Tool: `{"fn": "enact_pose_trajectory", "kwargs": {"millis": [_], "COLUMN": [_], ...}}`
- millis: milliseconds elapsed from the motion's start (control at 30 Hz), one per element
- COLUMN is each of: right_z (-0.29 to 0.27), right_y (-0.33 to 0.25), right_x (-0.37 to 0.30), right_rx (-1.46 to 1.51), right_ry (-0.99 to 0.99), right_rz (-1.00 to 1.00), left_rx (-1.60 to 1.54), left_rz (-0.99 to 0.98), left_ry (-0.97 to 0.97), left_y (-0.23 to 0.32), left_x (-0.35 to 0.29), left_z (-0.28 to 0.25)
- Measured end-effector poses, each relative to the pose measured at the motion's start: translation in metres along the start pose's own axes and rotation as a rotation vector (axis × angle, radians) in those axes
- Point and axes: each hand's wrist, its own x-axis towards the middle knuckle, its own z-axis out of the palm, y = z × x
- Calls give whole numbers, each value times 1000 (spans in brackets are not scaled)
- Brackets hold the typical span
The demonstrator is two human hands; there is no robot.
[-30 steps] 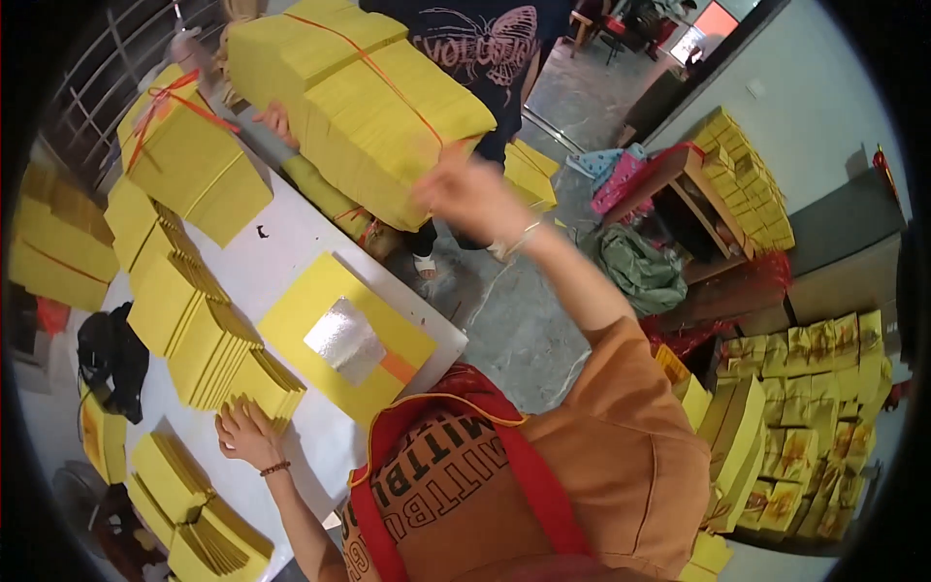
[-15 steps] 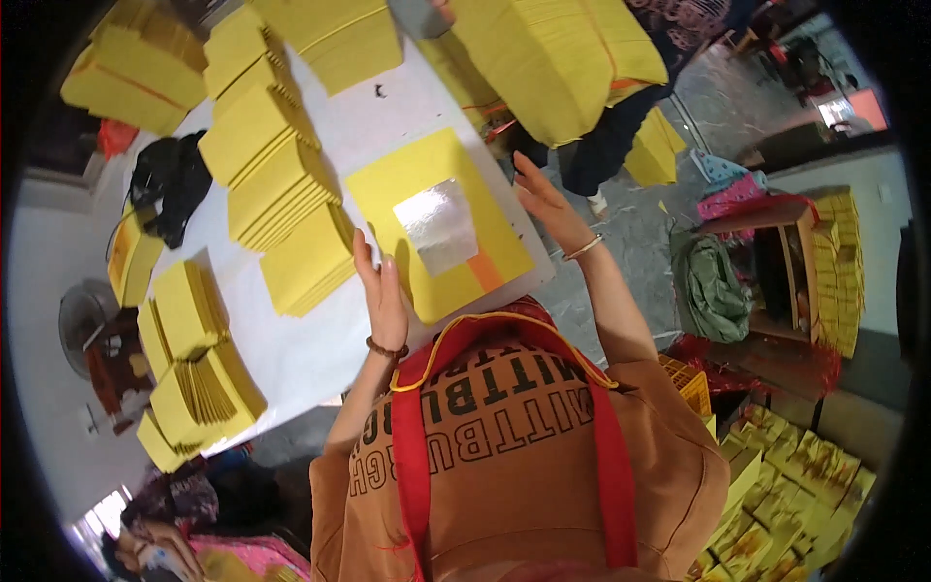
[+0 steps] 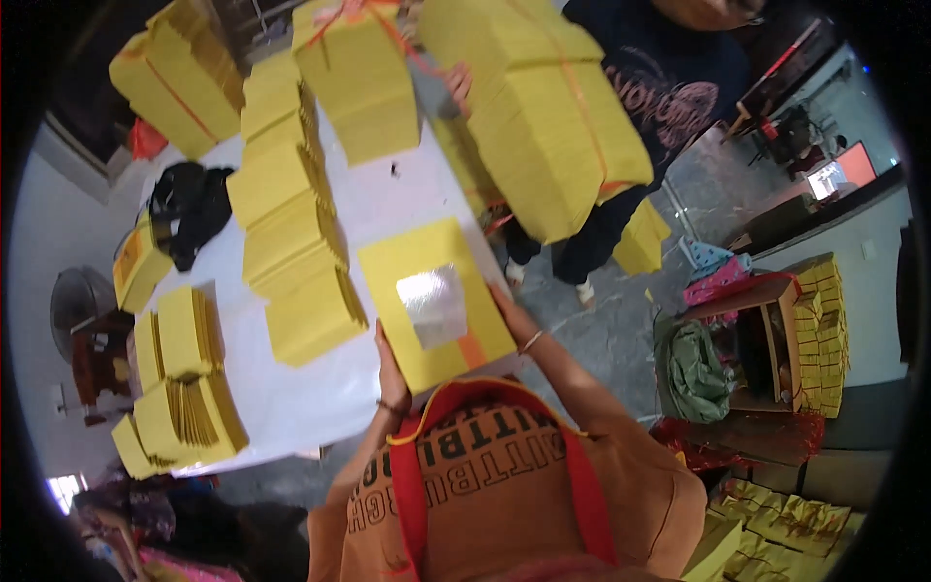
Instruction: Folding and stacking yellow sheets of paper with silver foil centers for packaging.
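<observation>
A squared stack of yellow paper (image 3: 388, 281) lies at the near right part of the white-covered table (image 3: 335, 398). Its top bears a shiny silver square (image 3: 432, 306) and an orange stripe (image 3: 471, 349). My left hand (image 3: 390, 367) lies along the stack's left edge, fingers stretched forward and thumb near the edge. At the right edge my right hand (image 3: 512, 315) is set against it, its fingers partly hidden by the paper. Between the two hands the stack is held from both sides.
Rows of folded yellow paper (image 3: 276, 194) cover the table's left half, with a black plastic bag (image 3: 184, 209) beside them. Across the table's right edge, a person (image 3: 669, 107) carries a large tied yellow bundle (image 3: 543, 145). A cabinet (image 3: 766, 349) stands farther right.
Both hands have moved inward from beside the stack to its left and right edges. The person with the bundle shows more fully, and the whole view has shifted.
</observation>
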Motion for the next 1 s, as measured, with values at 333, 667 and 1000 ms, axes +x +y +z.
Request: {"fn": "enact_pose_trajectory", "kwargs": {"millis": [333,667,1000], "right_z": [-27,61,39], "right_y": [5,-219,-174], "right_x": [24,-90,-84], "right_rx": [95,-621,-467], "right_ry": [-215,-283,-193], "right_rz": [47,-1074,-1100], "left_rx": [-216,555,762], "left_rz": [-5,472,562], "left_ry": [-59,258,31], "left_y": [6,112,114], "left_x": [-1,-15,-42], "left_z": [13,34,56]}}
